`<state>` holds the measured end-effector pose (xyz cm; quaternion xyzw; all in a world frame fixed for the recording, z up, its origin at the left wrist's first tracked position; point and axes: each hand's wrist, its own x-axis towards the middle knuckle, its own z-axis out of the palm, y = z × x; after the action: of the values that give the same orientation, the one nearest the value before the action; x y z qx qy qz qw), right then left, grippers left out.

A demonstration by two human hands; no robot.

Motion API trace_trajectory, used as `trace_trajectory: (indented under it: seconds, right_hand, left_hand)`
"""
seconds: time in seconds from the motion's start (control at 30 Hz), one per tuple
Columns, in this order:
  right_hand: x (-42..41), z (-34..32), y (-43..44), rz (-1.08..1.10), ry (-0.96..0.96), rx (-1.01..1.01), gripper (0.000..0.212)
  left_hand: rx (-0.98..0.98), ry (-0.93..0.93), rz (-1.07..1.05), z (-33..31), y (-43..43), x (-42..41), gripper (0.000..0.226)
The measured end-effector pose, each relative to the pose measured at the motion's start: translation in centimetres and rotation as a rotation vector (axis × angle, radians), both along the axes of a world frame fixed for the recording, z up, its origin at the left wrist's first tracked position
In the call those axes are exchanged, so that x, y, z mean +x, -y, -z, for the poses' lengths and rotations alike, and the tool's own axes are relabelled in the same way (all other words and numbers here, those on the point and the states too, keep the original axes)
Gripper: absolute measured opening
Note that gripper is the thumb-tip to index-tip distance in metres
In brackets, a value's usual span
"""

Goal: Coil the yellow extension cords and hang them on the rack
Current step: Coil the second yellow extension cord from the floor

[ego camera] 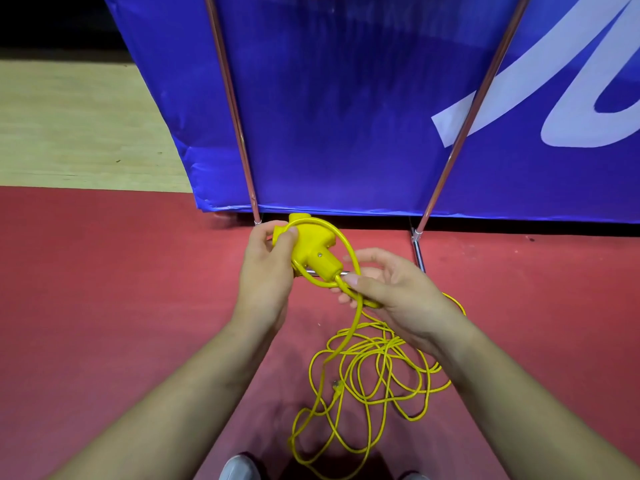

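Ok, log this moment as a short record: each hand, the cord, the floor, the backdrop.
left hand: grips the yellow socket head
right hand: pinches the cord just below that head
first loop: one turn arcs around the head
loose tangle: uncoiled, lying on the floor, which is red
backdrop: blue banner behind slanted metal poles

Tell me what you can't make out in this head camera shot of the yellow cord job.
Head view only:
Rack poles: tops cut off by the upper edge, so no hanging spot shows.
Socket head: partly covered by the left hand; outlets unseen.
Cord pile: overlapping loops; knots and cord count unclear.
Plug: too small for prongs.
Banner lettering: cut by the right edge.
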<state>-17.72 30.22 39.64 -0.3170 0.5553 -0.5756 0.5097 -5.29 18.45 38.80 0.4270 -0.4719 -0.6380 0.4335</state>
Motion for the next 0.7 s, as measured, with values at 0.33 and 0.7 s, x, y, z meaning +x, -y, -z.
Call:
trace_trajectory:
  seconds: [0.33,0.7]
  right_hand:
    - [0.1,1.0,0.1,0.223,-0.552,-0.068,0.026]
    - [0.2,-0.3,-0.1,0.152,-0.081,-0.074,0.016]
  left_hand:
    - [-0.450,0.359,0.175,-0.6,0.0,1.1,0.012]
    - [-0.377,0.248,0.267,-0.6,0.1,1.0,0.017]
